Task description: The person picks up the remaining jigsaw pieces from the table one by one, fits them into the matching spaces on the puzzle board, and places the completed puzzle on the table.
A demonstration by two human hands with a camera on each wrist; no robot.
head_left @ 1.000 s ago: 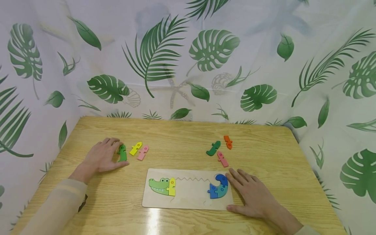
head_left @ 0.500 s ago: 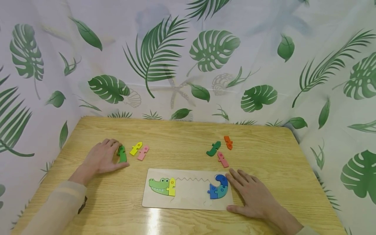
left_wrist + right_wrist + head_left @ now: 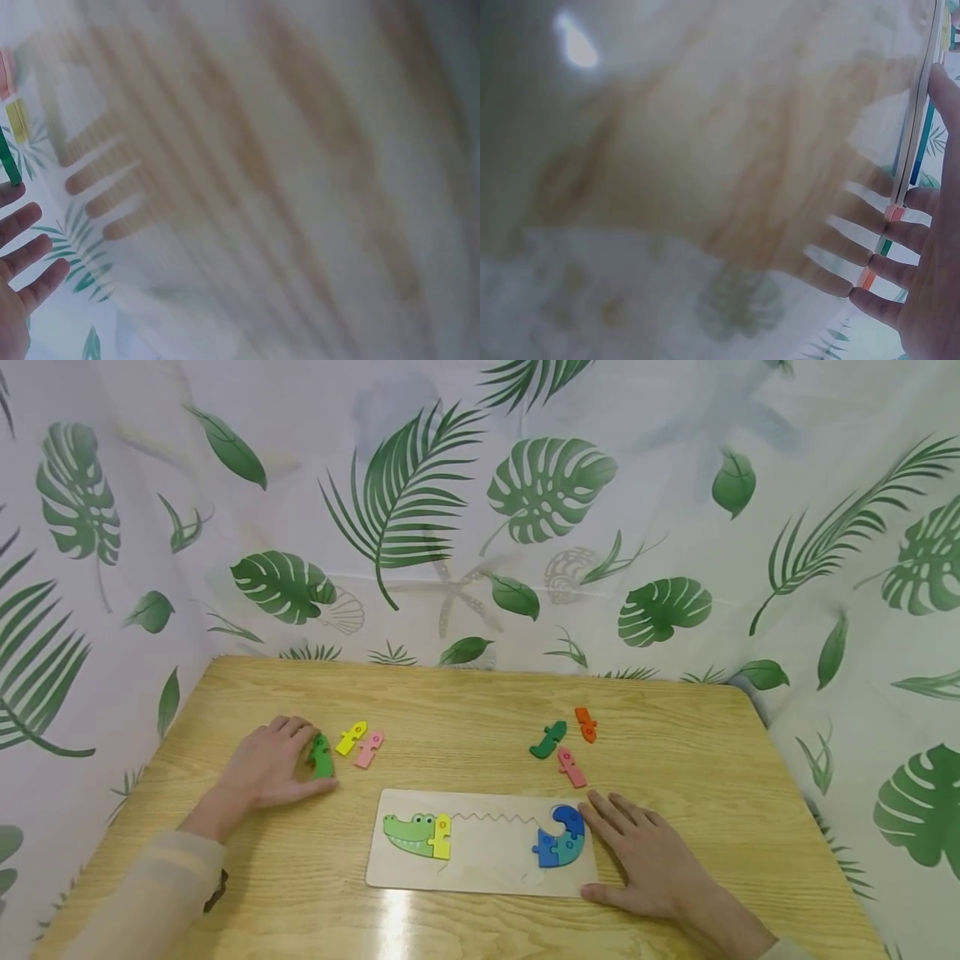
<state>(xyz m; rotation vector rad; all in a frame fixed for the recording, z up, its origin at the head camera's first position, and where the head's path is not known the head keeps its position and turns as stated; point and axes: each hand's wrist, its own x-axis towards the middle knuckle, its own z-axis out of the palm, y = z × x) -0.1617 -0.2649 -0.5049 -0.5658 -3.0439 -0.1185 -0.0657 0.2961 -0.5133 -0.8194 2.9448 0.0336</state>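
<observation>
At the table's left my left hand (image 3: 270,764) holds a green crocodile puzzle piece (image 3: 322,758) between its fingertips and thumb. The left wrist view shows an index fingertip against the green piece (image 3: 9,157), the other fingers spread; the thumb is out of sight there. A pale wooden puzzle board (image 3: 491,881) lies at the front, bearing the crocodile head (image 3: 406,835), a yellow piece (image 3: 442,842) beside it, and several blue tail pieces (image 3: 567,852) at its right end. My right hand (image 3: 652,864) rests with spread, straight fingers against the board's right edge.
Beside my left hand lie a loose yellow piece (image 3: 351,739) and a pink piece (image 3: 369,750). Behind the board's right end are a dark green piece (image 3: 550,740), an orange piece (image 3: 586,725) and another pink piece (image 3: 572,768). A leaf-patterned cloth (image 3: 420,635) encloses the table.
My left hand and the green piece have shifted slightly right, toward the loose yellow piece. The head view has also swung a little. My right hand stays at the board's edge.
</observation>
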